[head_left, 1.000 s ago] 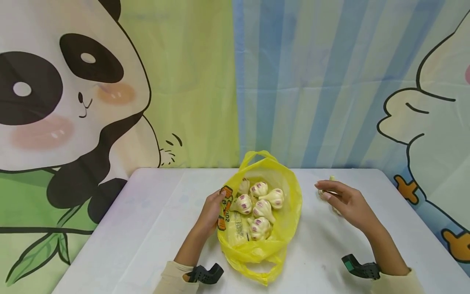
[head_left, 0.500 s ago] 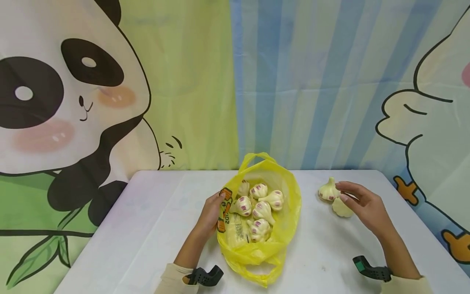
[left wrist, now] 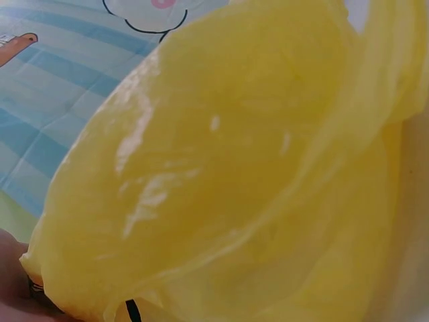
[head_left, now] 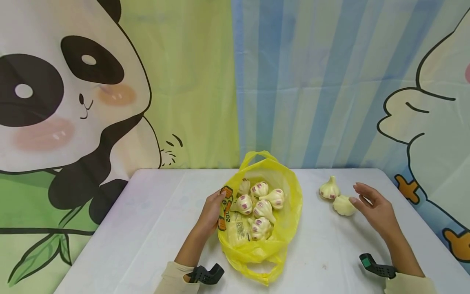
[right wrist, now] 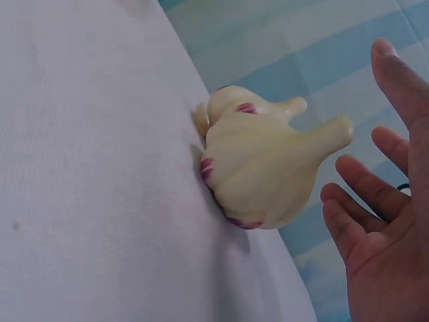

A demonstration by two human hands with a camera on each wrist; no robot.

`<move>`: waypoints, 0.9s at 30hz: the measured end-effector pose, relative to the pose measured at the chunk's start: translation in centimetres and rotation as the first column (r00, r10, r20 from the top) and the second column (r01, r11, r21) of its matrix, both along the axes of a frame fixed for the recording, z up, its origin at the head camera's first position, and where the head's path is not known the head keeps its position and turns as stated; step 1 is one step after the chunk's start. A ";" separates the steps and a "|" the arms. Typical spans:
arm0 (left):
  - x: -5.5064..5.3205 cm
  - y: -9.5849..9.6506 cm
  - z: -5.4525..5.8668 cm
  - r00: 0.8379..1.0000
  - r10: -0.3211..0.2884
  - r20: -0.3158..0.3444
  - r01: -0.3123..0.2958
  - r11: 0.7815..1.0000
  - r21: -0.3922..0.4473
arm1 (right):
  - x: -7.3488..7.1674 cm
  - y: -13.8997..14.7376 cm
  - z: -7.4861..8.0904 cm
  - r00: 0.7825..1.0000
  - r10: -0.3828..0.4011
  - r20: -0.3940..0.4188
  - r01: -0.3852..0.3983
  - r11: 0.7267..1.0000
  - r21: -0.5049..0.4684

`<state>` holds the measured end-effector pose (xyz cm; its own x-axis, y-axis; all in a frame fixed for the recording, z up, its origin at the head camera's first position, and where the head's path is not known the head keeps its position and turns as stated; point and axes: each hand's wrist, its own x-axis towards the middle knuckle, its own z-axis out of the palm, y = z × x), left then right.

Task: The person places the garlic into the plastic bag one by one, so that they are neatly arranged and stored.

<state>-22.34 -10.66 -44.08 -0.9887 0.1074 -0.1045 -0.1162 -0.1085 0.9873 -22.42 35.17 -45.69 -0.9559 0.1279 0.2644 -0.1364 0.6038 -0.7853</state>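
Note:
A yellow plastic bag (head_left: 290, 228) lies with its mouth spread in the middle of the table, and several garlic bulbs (head_left: 263, 209) are inside it. My left hand (head_left: 212, 210) pinches the bag's left rim, thumb on the printed side; in the left wrist view the yellow film hides most of that hand. To the right, two garlic bulbs stand side by side on the table: one farther back (head_left: 329, 188), one nearer (head_left: 344, 205). Beside the nearer bulb hovers my right hand (head_left: 376, 210), fingers loosely bent and holding nothing. The right wrist view shows a gap between that hand (right wrist: 382, 221) and the bulbs (right wrist: 268, 168).
A white-covered table (head_left: 158, 228) carries everything. Behind it hangs a cartoon-printed cloth backdrop (head_left: 198, 81). A pale packet with printed lines (head_left: 238, 228) lies in the bag beneath the bulbs. Dark camera mounts sit on both wrists.
My right hand has drawn back to the right from the two bulbs on the table, bringing them into full view. The left hand and the bag stay put.

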 end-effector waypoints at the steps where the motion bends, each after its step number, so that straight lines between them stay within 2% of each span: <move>1: 0.0 0.0 0.0 1.000 -0.002 -0.002 0.002 1.000 0.002 | 0.0 0.1 -0.2 1.000 0.000 0.015 0.000 1.000 0.012; 11: 0.1 -0.1 -0.1 1.000 -0.016 -0.015 0.017 0.999 0.031 | -0.5 0.4 -1.8 0.992 0.102 0.072 -0.104 0.994 0.016; 19: 0.1 -0.1 0.0 0.999 -0.023 -0.028 0.025 0.999 0.042 | -0.5 0.6 -2.2 0.980 0.172 0.098 -0.173 0.985 0.003; 27: 0.2 -0.1 0.0 0.999 -0.024 -0.021 0.025 0.999 0.043 | -0.5 0.7 -2.6 0.969 0.177 0.172 -0.186 0.982 0.038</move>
